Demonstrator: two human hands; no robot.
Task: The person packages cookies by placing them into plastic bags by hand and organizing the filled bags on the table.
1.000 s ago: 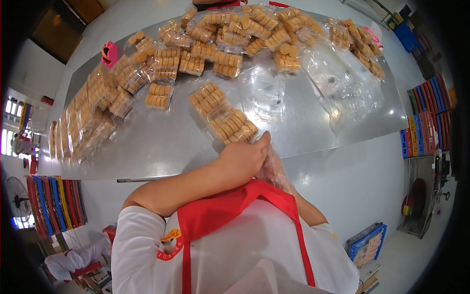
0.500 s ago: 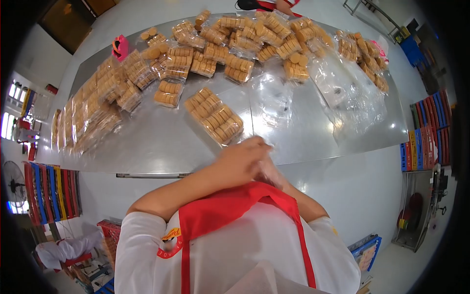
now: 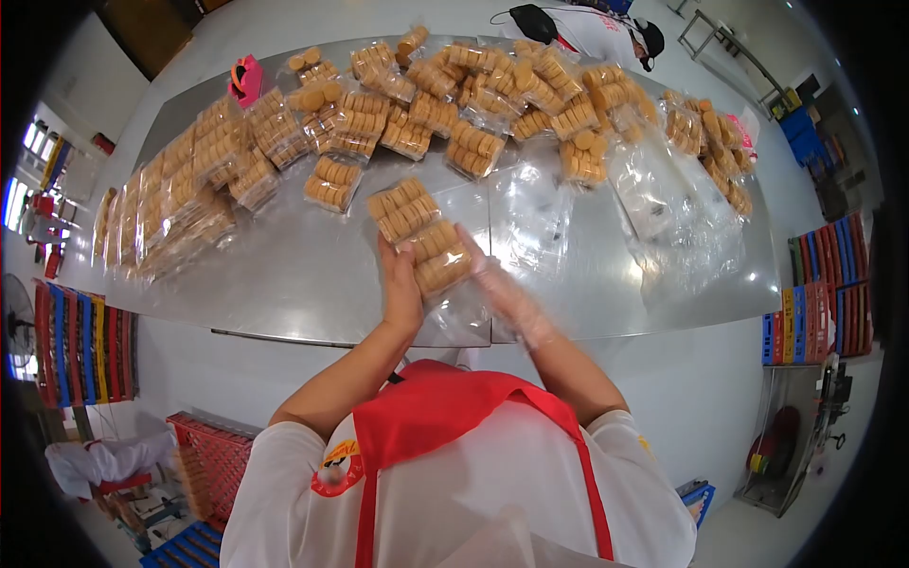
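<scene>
Biscuit pack, clear-wrapped | at near side of steel table | left hand: clamped on pack, thumb atop its left edge | right hand: fingers extended along right edge, grip cannot be told

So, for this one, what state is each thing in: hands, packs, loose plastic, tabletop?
Biscuit pack: filled; whether sealed, can't tell.
Left hand: gripping the pack's left side, thumb on top.
Right hand: at the pack's right edge, fingers extended; grip unclear.
Far packs: filled, heaped loosely.
Left-side packs: filled, bunched close together.
Loose plastic: wrinkled, spread out.
Tabletop: shiny, partly covered.
</scene>
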